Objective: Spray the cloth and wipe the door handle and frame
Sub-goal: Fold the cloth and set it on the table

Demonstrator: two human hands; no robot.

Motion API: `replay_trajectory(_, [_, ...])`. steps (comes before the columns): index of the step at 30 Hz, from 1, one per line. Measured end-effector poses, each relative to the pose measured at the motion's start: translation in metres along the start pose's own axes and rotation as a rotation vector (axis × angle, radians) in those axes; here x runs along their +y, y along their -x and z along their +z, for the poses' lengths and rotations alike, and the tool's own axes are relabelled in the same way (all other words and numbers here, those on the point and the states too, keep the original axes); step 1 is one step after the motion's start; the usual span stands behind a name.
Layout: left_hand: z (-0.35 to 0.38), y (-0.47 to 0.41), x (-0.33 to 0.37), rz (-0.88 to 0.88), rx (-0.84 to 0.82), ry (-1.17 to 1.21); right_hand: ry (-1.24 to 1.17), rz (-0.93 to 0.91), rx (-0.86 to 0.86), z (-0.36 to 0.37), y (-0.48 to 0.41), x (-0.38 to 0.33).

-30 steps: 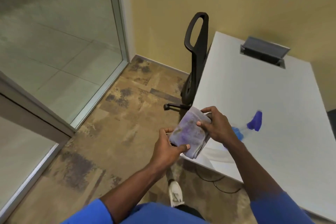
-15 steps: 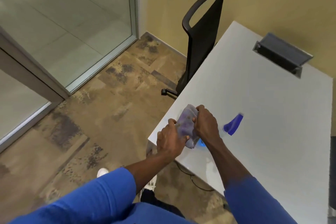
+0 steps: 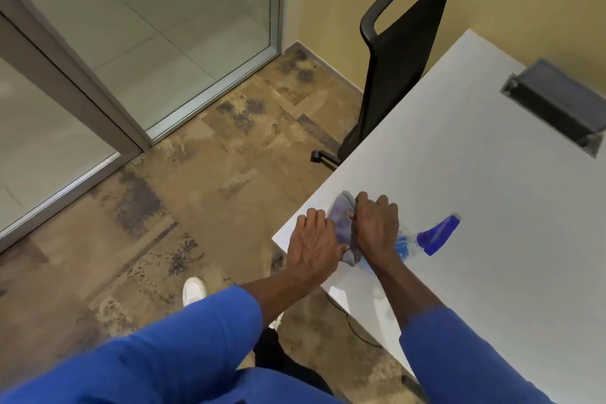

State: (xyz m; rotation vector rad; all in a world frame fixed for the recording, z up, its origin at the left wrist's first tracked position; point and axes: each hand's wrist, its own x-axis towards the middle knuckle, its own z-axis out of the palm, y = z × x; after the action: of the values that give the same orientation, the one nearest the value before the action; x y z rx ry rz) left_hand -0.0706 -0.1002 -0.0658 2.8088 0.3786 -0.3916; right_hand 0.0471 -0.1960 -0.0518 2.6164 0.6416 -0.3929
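Observation:
A folded grey-purple cloth (image 3: 342,220) is bunched between both hands over the near left corner of the white table (image 3: 492,207). My left hand (image 3: 313,246) grips its left side, my right hand (image 3: 377,226) grips its right side. A spray bottle with a blue trigger head (image 3: 436,234) lies on the table just right of my right hand, its clear body partly hidden by my wrist. The glass door with its metal frame (image 3: 75,88) stands at the left. No door handle is in view.
A black office chair (image 3: 393,69) stands against the table's far left edge. A grey cable hatch (image 3: 554,105) is set into the table at the right. A glass wall panel (image 3: 196,10) runs behind the patterned floor (image 3: 196,190). My white shoe (image 3: 194,290) is below.
Both hands have lowered the cloth toward the table corner and squeezed it into a tighter bundle. The view has swung left and down; the spray bottle has stayed put.

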Motion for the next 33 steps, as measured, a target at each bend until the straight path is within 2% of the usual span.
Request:
replay_trajectory(2, [-0.003, 0.0, 0.004, -0.007, -0.018, -0.002, -0.007, 0.01, 0.007, 0.006, -0.002, -0.002])
replay_trajectory(7, [-0.01, -0.006, 0.014, -0.025, 0.062, 0.149, -0.244, -0.013, 0.111, 0.015, 0.004, -0.012])
replay_trajectory(11, [0.0, -0.007, 0.017, 0.027, 0.05, 0.135, -0.237, -0.019, 0.166, 0.014, 0.006, -0.008])
replay_trajectory(16, [0.007, -0.002, 0.014, 0.124, 0.085, 0.041, -0.261, -0.006, 0.163, 0.018, 0.01, -0.006])
replay_trajectory(19, [0.008, 0.026, 0.008, 0.286, 0.089, -0.142, -0.217, 0.016, 0.143, 0.016, 0.01, -0.009])
replay_trajectory(20, [0.009, 0.035, 0.006, 0.332, 0.102, -0.159, -0.214, 0.028, 0.139, 0.015, 0.008, -0.009])
replay_trajectory(22, [0.016, 0.047, 0.006, 0.405, 0.089, -0.049, -0.213, 0.044, 0.139, 0.013, 0.007, -0.009])
replay_trajectory(24, [0.02, 0.05, 0.009, 0.418, 0.054, -0.002, -0.212, 0.042, 0.13, 0.013, 0.008, -0.008])
replay_trajectory(29, [0.028, 0.048, 0.015, 0.443, -0.035, -0.292, -0.231, 0.072, 0.085, 0.013, 0.007, -0.006])
replay_trajectory(33, [0.026, 0.037, 0.013, 0.467, -0.038, -0.258, -0.305, 0.074, 0.088, 0.016, 0.007, -0.007])
